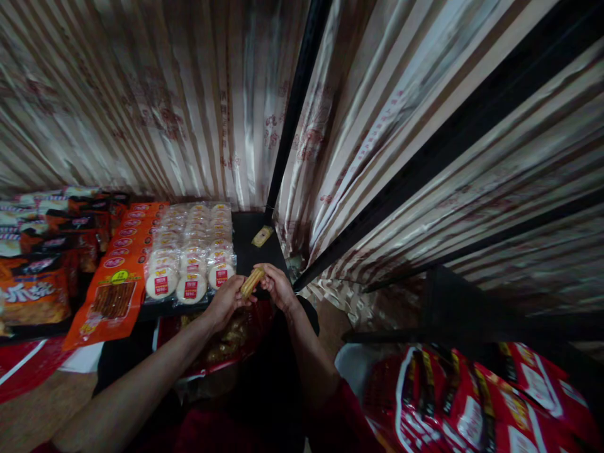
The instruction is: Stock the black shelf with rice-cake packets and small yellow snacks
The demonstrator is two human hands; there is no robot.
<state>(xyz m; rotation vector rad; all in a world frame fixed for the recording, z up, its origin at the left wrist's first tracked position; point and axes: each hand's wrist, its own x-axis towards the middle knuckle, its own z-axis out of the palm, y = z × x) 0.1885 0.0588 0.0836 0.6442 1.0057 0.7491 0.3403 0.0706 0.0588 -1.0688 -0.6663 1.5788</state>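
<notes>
Between my two hands is a small wrapped yellow-brown snack (251, 283), ridged like a bundle of sticks. My left hand (229, 298) closes on its lower left side. The fingers of my right hand (278, 284) pinch its upper right end. Beyond them, a similar flat wrapped snack (262, 236) lies by itself on the black shelf (245, 228). Rows of round white cakes in clear wrappers (191, 277) stand just left of my hands. Under my forearms sits an open red bag (207, 365) with gold-wrapped pieces inside.
Orange strips of stick snacks (125, 270) and orange snack bags (35, 286) fill the shelf's left side. Black metal posts (295, 107) rise before a pleated curtain (189, 94). Several red snack packs (472, 402) are piled at lower right.
</notes>
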